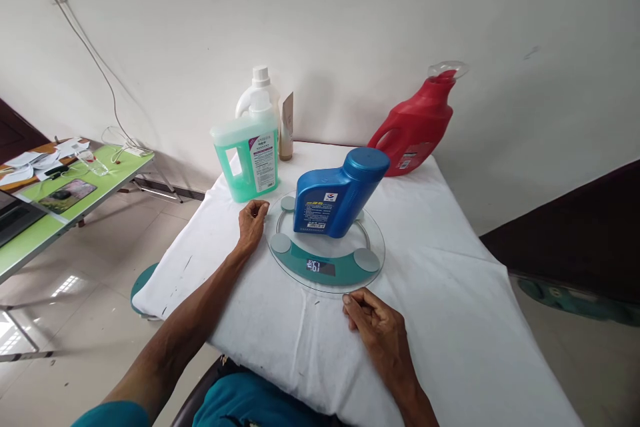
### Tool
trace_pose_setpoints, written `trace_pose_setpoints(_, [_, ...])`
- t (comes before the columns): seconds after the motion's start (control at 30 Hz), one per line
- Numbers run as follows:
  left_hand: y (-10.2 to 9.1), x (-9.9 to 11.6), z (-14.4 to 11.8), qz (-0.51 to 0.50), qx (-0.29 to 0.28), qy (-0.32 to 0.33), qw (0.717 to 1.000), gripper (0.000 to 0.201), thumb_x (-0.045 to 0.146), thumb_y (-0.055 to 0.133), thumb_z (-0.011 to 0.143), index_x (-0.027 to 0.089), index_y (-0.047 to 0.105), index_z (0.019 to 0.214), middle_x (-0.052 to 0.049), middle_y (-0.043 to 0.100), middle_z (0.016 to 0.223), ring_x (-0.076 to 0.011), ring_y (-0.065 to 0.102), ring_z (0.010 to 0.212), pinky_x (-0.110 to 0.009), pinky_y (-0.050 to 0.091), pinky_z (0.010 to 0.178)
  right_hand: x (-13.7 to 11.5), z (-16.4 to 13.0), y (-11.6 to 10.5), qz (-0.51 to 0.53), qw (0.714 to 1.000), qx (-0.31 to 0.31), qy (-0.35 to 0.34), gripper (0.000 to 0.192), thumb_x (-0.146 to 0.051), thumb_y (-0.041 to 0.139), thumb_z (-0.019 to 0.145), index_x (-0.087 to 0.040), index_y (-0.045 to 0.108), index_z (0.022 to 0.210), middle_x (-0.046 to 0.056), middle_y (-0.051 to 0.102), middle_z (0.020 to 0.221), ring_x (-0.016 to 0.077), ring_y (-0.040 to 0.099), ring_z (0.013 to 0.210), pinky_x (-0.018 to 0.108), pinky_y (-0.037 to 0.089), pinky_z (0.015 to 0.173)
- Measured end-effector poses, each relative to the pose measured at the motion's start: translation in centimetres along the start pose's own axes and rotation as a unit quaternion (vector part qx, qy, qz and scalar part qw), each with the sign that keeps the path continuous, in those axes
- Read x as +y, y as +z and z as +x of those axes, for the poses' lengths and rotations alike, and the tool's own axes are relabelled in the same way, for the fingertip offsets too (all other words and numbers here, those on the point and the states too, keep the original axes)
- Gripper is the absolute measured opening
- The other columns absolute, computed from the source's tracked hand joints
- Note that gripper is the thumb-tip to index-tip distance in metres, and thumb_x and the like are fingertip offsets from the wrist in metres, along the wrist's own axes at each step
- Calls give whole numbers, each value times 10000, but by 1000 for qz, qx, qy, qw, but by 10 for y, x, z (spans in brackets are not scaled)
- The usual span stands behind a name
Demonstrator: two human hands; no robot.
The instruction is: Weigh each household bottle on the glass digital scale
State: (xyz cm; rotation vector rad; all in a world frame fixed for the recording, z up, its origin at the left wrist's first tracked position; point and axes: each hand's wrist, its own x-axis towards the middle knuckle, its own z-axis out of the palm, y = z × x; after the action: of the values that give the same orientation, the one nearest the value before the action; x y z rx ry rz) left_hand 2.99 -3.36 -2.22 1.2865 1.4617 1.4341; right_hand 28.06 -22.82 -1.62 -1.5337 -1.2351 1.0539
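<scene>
I judge the weighing step is on: the blue plastic oil jug [337, 193] stands on the round glass scale [327, 247] mid-worktop, my left hand [251, 223] and right hand [373, 320] resting empty, fingers loosely curled, so reading the display [320, 267] comes next.

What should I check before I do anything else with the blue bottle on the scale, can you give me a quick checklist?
1. Blue bottle sits fully on the round glass scale: ok, upright, cap on.
2. Display is lit: ok; exact digits: cannot tell.
3. Left hand is off the scale: cannot tell, its fingers lie right at the left rim.
4. Right hand is off the scale: ok, it rests on the white cloth just in front of the rim.
5. Green jug and red jug are clear of the scale: ok, both stand behind it.
</scene>
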Motion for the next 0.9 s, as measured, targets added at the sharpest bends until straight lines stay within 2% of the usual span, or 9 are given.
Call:
trace_pose_setpoints(0.37, [0, 4, -1, 16, 2, 8, 1000, 311, 479, 648, 880, 176, 718, 868, -41, 690, 833, -180, 615, 789, -314, 491, 764, 1, 1, 1, -2, 1000, 1, -1, 476, -653, 648, 918, -234, 579, 703, -5, 580, 647, 144, 536, 574, 257, 444, 559])
trace_pose_setpoints(0.5, [5, 21, -10, 44, 4, 81, 996, 363, 525, 600, 958, 182, 715, 926, -75, 739, 945, -213, 665, 917, -355, 523, 864, 4, 2, 1, -16, 1000, 0, -6, 475, -661, 629, 930, -234, 596, 723, -11, 569, 647, 148, 540, 578, 261, 439, 555])
trace_pose_setpoints(0.6, [13, 41, -19, 33, -45, 165, 985, 442, 612, 603, 975, 197, 716, 1079, -101, 752, 1131, -236, 676, 1047, -399, 523, 960, 7, 3, 1, -37, 999, 0, -21, 456, -650, 624, 937, -232, 623, 755, -12, 572, 664, 144, 525, 574, 263, 419, 543])
trace_pose_setpoints(0.7, [25, 59, -26, 5, -114, 202, 973, 593, 712, 611, 950, 212, 671, 1263, -126, 710, 1294, -265, 664, 1164, -440, 508, 1027, 9, 2, 2, -58, 998, -7, -37, 442, -630, 620, 944, -230, 629, 757, -13, 579, 668, 135, 497, 556, 261, 397, 527])
trace_pose_setpoints(0.77, [36, 68, -29, -13, -139, 194, 971, 653, 739, 641, 922, 208, 646, 1302, -135, 694, 1312, -279, 658, 1194, -451, 504, 1044, 9, 0, 2, -62, 997, -15, -43, 453, -622, 610, 952, -233, 598, 721, -12, 572, 651, 133, 488, 545, 259, 396, 521])
trace_pose_setpoints(0.9, [54, 78, -28, -47, -138, 134, 980, 613, 703, 742, 866, 194, 657, 1197, -113, 720, 1192, -261, 681, 1090, -413, 537, 967, 7, -2, 2, -65, 996, -26, -53, 479, -617, 604, 964, -236, 552, 679, -12, 560, 631, 132, 489, 541, 252, 405, 527])
